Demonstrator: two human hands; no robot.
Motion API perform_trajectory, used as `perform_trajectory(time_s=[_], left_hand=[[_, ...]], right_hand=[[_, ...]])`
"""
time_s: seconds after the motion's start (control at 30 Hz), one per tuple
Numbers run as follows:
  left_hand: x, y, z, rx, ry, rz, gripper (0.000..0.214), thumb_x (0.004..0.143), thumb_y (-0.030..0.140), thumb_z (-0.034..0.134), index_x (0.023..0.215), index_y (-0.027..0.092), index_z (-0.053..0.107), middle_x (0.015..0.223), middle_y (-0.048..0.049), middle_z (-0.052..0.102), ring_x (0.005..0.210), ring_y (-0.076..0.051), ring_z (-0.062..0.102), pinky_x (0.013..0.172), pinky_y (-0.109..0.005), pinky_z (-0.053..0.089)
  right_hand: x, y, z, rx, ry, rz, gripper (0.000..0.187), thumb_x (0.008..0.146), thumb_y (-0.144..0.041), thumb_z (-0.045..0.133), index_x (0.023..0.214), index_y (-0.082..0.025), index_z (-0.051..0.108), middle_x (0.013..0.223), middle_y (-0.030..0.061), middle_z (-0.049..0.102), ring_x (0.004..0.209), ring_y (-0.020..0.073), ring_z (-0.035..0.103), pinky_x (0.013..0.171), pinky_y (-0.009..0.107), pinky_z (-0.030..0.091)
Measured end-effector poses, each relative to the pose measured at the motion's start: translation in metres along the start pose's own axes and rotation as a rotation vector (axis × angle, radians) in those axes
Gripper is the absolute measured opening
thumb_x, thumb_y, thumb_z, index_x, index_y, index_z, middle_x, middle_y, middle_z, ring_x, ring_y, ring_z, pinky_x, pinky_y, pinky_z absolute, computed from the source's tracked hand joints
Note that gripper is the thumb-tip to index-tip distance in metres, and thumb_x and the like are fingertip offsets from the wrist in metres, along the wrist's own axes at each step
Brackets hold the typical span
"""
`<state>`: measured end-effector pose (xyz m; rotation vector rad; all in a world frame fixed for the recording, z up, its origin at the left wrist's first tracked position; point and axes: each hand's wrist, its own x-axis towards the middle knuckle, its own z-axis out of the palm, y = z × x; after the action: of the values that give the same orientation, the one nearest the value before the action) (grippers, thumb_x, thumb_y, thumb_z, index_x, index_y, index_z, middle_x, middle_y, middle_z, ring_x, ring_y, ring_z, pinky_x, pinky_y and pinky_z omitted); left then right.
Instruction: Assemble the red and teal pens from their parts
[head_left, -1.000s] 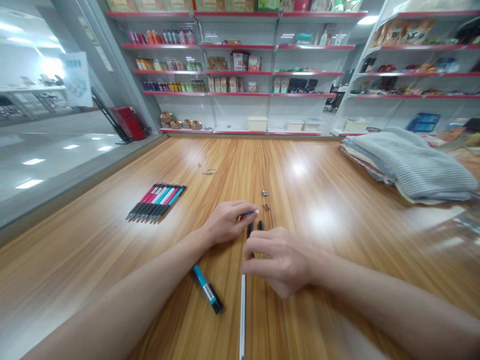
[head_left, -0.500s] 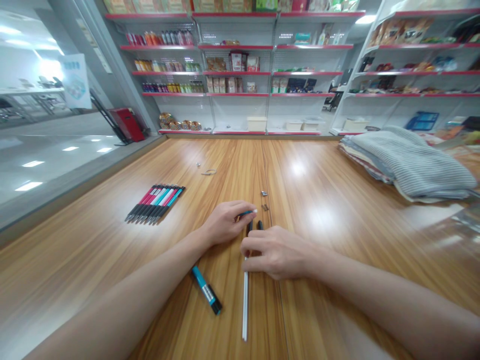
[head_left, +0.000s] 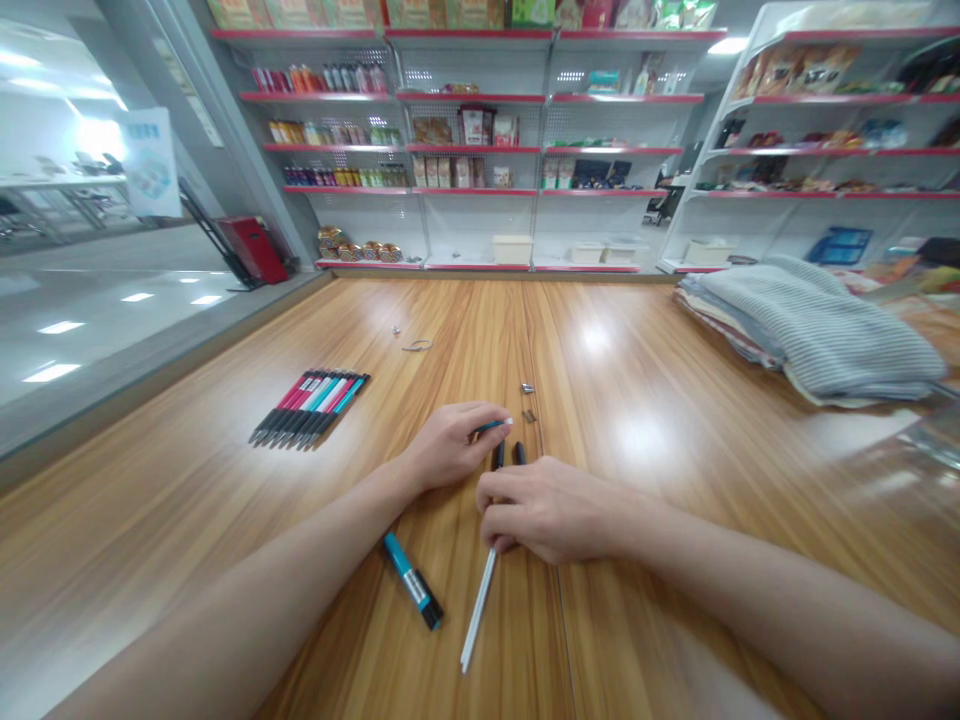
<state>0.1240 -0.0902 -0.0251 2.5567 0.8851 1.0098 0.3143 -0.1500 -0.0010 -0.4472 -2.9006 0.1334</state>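
My left hand (head_left: 459,445) is closed around a blue pen barrel (head_left: 489,427), with something white at its tip; most of it is hidden by the fingers. My right hand (head_left: 536,508), fingers pinched, grips thin white pen refills (head_left: 478,615) that slant down toward me over the table. Two black pen parts, one (head_left: 500,455) between the hands and one (head_left: 520,452) beyond my right knuckles, are partly covered. Below my left wrist lies a turquoise pen barrel (head_left: 411,578) with a black end. Small metal parts (head_left: 529,416) rest beyond the fingers.
A row of several assembled pens (head_left: 309,408) lies on the wooden table (head_left: 637,620) at the left. Farther back are a thin looped strip (head_left: 418,345) and a small silver piece (head_left: 396,330). Folded cloths (head_left: 817,325) are stacked at the right, with stocked shelves (head_left: 472,190) behind.
My right hand has shifted slightly, and the near ends of the white refills have swung to the left. My left hand stays in place, still holding the blue barrel.
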Motion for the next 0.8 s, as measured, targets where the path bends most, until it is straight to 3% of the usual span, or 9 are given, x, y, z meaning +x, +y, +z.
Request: perform_trajectory(time_s=[0.23, 0.37, 0.43, 0.57, 0.67, 0.8], left_hand=[[0.001, 0.0, 0.0, -0.002, -0.006, -0.008, 0.019, 0.091, 0.028, 0.05, 0.097, 0.017, 0.063, 0.094, -0.0044, 0.068, 0.085, -0.013, 0.061, 0.077, -0.023, 0.046], [0.001, 0.001, -0.001, -0.001, -0.006, -0.015, 0.019, 0.092, 0.029, 0.049, 0.096, 0.017, 0.063, 0.09, -0.0038, 0.067, 0.082, -0.012, 0.061, 0.075, -0.023, 0.045], [0.001, 0.001, -0.002, 0.007, -0.011, -0.026, 0.02, 0.092, 0.03, 0.048, 0.095, 0.017, 0.063, 0.088, -0.0034, 0.067, 0.08, -0.012, 0.06, 0.073, -0.022, 0.045], [0.0, -0.002, -0.002, 0.037, 0.046, -0.067, 0.022, 0.092, 0.033, 0.048, 0.096, 0.018, 0.063, 0.084, -0.0034, 0.066, 0.075, -0.012, 0.059, 0.07, -0.022, 0.044], [0.001, -0.003, -0.002, 0.036, 0.11, -0.106, 0.024, 0.092, 0.035, 0.047, 0.096, 0.017, 0.063, 0.08, -0.003, 0.065, 0.069, -0.011, 0.057, 0.068, -0.022, 0.043], [0.002, -0.001, -0.002, 0.046, 0.127, -0.15, 0.025, 0.092, 0.035, 0.047, 0.09, 0.017, 0.063, 0.072, -0.0004, 0.06, 0.063, -0.01, 0.051, 0.064, -0.021, 0.04]], right_hand=[[0.001, -0.002, -0.003, -0.019, -0.024, -0.01, 0.007, 0.088, -0.023, 0.053, 0.09, -0.019, 0.058, 0.094, 0.0014, 0.056, 0.077, 0.0126, 0.047, 0.053, 0.027, 0.024], [-0.002, 0.007, 0.006, -0.08, 0.134, -0.034, 0.009, 0.087, -0.016, 0.049, 0.092, -0.019, 0.056, 0.091, 0.0023, 0.058, 0.082, 0.0142, 0.047, 0.06, 0.026, 0.031], [-0.004, 0.016, 0.009, -0.121, 0.319, 0.039, 0.012, 0.089, -0.013, 0.044, 0.091, -0.018, 0.055, 0.086, 0.0029, 0.058, 0.081, 0.0146, 0.048, 0.066, 0.026, 0.034], [-0.012, 0.039, 0.009, -0.235, 0.607, 0.378, 0.013, 0.091, -0.013, 0.043, 0.089, -0.017, 0.055, 0.08, 0.0041, 0.061, 0.077, 0.0157, 0.049, 0.068, 0.027, 0.035], [-0.017, 0.054, 0.006, -0.301, 0.629, 0.564, 0.013, 0.091, -0.014, 0.044, 0.09, -0.016, 0.057, 0.081, 0.0048, 0.063, 0.08, 0.017, 0.051, 0.066, 0.027, 0.034], [-0.02, 0.064, 0.003, -0.34, 0.579, 0.659, 0.012, 0.091, -0.016, 0.047, 0.086, -0.017, 0.057, 0.079, 0.0039, 0.063, 0.079, 0.0174, 0.05, 0.064, 0.027, 0.032]])
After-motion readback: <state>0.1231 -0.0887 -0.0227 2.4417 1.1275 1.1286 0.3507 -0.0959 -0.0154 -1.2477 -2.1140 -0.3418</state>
